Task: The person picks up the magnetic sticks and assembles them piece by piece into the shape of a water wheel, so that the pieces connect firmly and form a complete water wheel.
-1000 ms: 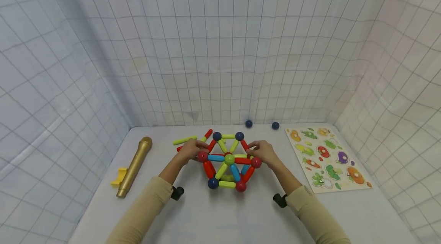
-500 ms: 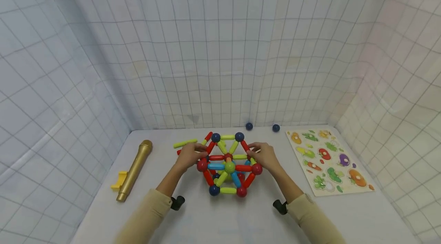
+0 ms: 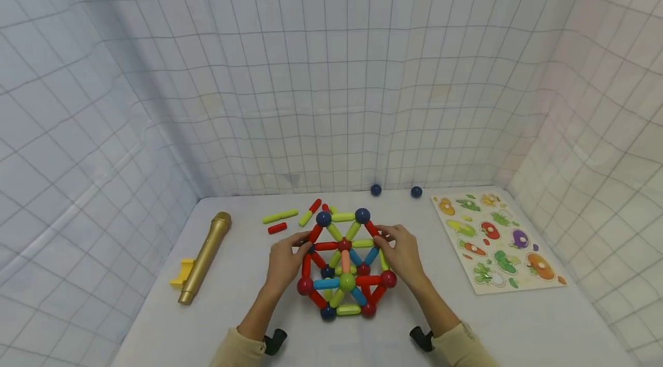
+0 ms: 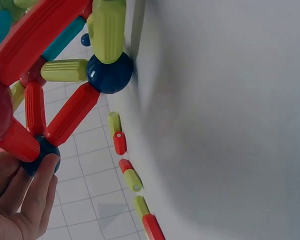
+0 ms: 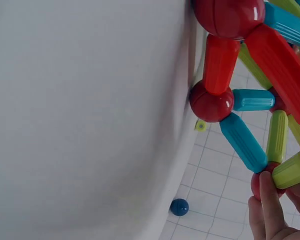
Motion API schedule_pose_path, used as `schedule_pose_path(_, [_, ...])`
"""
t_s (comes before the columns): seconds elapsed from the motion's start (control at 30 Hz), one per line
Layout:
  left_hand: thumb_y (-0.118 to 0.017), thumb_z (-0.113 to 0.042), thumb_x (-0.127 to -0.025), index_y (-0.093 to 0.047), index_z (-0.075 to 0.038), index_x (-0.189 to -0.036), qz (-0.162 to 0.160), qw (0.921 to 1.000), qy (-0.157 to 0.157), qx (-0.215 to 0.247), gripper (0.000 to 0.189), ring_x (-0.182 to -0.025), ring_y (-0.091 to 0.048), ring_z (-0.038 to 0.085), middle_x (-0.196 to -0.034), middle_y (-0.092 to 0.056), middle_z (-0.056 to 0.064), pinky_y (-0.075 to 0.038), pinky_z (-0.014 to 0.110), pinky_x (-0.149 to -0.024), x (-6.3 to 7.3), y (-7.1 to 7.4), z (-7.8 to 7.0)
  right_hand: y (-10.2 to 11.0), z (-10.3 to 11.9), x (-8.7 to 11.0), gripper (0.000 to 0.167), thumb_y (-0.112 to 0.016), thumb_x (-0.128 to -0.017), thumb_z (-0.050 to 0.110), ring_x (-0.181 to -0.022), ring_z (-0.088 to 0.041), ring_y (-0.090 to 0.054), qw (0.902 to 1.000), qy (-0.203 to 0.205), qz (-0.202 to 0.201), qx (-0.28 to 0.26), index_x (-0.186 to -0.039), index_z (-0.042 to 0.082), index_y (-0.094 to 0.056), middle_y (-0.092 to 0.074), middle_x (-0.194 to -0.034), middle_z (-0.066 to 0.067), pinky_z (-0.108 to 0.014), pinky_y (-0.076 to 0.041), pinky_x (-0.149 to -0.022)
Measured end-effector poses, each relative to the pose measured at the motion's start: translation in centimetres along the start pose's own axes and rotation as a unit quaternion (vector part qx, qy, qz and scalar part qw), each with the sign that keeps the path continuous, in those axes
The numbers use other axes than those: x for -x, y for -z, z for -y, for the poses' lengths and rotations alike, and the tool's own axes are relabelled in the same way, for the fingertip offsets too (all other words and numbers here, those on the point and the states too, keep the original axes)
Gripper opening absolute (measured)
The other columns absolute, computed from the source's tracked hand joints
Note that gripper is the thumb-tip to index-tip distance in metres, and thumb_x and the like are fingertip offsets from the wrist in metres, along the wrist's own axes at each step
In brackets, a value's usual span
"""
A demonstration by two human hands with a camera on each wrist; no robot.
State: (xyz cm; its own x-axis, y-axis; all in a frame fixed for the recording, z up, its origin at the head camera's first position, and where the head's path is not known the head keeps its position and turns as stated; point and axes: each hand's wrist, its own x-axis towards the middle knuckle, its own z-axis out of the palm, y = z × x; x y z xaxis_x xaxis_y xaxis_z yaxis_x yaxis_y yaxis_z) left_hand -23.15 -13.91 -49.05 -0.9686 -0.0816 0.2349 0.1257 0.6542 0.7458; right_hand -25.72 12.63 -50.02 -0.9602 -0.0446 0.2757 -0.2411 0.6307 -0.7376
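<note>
"Holding what?"
"The model (image 3: 345, 262) — my left hand (image 3: 284, 260) pinches a blue ball (image 4: 46, 147), my right hand (image 3: 404, 255) a red ball (image 5: 256, 184)."
"Where?"
"Between them, over the table (image 3: 357, 347) — resting or raised, I can't tell."

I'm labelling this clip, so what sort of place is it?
Possibly a curtained play booth: white grid-lined sheets on three sides of a white tabletop, with a multicoloured ball-and-rod model and a cream vegetable puzzle board.

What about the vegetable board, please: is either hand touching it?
No, the board lies off to the right, while the left hand and right hand both hold the model.
</note>
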Motion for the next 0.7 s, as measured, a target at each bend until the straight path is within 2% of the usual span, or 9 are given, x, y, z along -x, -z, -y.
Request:
schedule_pose_path(0.2, [-0.067, -0.020, -0.092, -0.068, -0.011, -0.122, 0.016, 0.9998, -0.003, 0.012, 0.031, -0.102, -0.066, 0.026, -0.111, -0.073, 0.008, -0.057, 0.034, -0.078, -0.3, 0.2, 0.2, 0.2, 0.0, -0.1, 0.030, -0.070, -0.090, 0.023, -0.094, -0.019, -0.063, 1.0000, 0.002, -0.003, -0.009, -0.119, 0.014, -0.069, -0.067, -0.101, -0.005, -0.028, -0.049, -0.076])
schedule_pose_path(0.3, [-0.063, -0.031, -0.095, -0.065, -0.010, -0.124, 0.073, 0.9965, 0.008, 0.039, 0.036, -0.108, -0.064, 0.028, -0.118, -0.069, 0.009, -0.057, 0.039, -0.084, -1.3, 0.8, 0.9, 0.2, -0.1, -0.2, 0.031, -0.070, -0.090, 0.023, -0.094, -0.018, -0.062, 0.9998, 0.003, 0.010, -0.016, -0.120, 0.015, -0.069, -0.067, -0.102, -0.004, -0.027, -0.048, -0.077])
schedule_pose_path(0.37, [-0.050, -0.044, -0.099, -0.062, -0.008, -0.126, 0.132, 0.9866, 0.030, 0.091, 0.046, -0.115, -0.061, 0.031, -0.124, -0.066, 0.012, -0.053, 0.044, -0.093, -2.6, 1.2, 1.6, 0.2, -0.1, -0.2, 0.032, -0.070, -0.090, 0.022, -0.095, -0.018, -0.062, 0.9996, 0.003, 0.018, -0.021, -0.121, 0.015, -0.068, -0.066, -0.103, -0.003, -0.027, -0.048, -0.078])
schedule_pose_path(0.43, [-0.030, -0.058, -0.101, -0.058, -0.007, -0.131, 0.201, 0.9670, 0.053, 0.146, 0.065, -0.123, -0.056, 0.035, -0.129, -0.063, 0.015, -0.047, 0.050, -0.101, -4.2, 1.3, 2.1, 0.3, -0.2, -0.3, 0.032, -0.070, -0.090, 0.021, -0.095, -0.017, -0.062, 0.9995, 0.005, 0.022, -0.020, -0.121, 0.015, -0.068, -0.066, -0.104, -0.003, -0.026, -0.049, -0.078])
schedule_pose_path(0.47, [-0.018, -0.064, -0.099, -0.055, -0.006, -0.134, 0.244, 0.9520, 0.061, 0.175, 0.078, -0.127, -0.053, 0.037, -0.131, -0.061, 0.017, -0.042, 0.054, -0.106, -5.1, 1.2, 2.2, 0.4, -0.3, -0.3, 0.032, -0.070, -0.090, 0.020, -0.095, -0.018, -0.062, 0.9995, 0.005, 0.022, -0.021, -0.121, 0.015, -0.068, -0.066, -0.104, -0.003, -0.026, -0.049, -0.078])
schedule_pose_path(0.53, [0.003, -0.074, -0.090, -0.048, -0.004, -0.140, 0.337, 0.9127, 0.072, 0.220, 0.100, -0.133, -0.047, 0.041, -0.137, -0.057, 0.020, -0.032, 0.058, -0.112, -6.8, 0.6, 2.1, 0.5, -0.3, -0.2, 0.031, -0.070, -0.090, 0.019, -0.095, -0.019, -0.062, 0.9995, 0.003, 0.020, -0.022, -0.120, 0.015, -0.068, -0.066, -0.103, -0.004, -0.029, -0.050, -0.079])
schedule_pose_path(0.63, [0.014, -0.082, -0.079, -0.045, -0.006, -0.145, 0.451, 0.8567, 0.065, 0.242, 0.116, -0.135, -0.045, 0.042, -0.141, -0.054, 0.020, -0.026, 0.061, -0.114, -8.9, -0.5, 1.3, 0.6, -0.5, -0.2, 0.031, -0.069, -0.090, 0.019, -0.095, -0.020, -0.063, 0.9996, 0.001, 0.021, -0.020, -0.120, 0.014, -0.068, -0.067, -0.103, -0.005, -0.033, -0.052, -0.081])
schedule_pose_path(0.67, [0.014, -0.084, -0.076, -0.046, -0.007, -0.144, 0.474, 0.8428, 0.069, 0.246, 0.119, -0.134, -0.046, 0.042, -0.141, -0.054, 0.019, -0.026, 0.061, -0.114, -9.4, -0.9, 0.9, 0.5, -0.5, -0.2, 0.031, -0.069, -0.090, 0.019, -0.095, -0.021, -0.063, 0.9997, 0.003, 0.021, -0.016, -0.120, 0.013, -0.067, -0.067, -0.104, -0.005, -0.035, -0.052, -0.081])
schedule_pose_path(0.7, [0.012, -0.086, -0.075, -0.049, -0.007, -0.142, 0.486, 0.8357, 0.072, 0.246, 0.121, -0.133, -0.049, 0.041, -0.140, -0.055, 0.018, -0.028, 0.059, -0.114, -9.7, -1.1, 0.7, 0.5, -0.4, -0.1, 0.030, -0.069, -0.091, 0.020, -0.095, -0.021, -0.063, 0.9998, 0.009, 0.016, -0.010, -0.120, 0.013, -0.067, -0.067, -0.104, -0.006, -0.036, -0.053, -0.080])
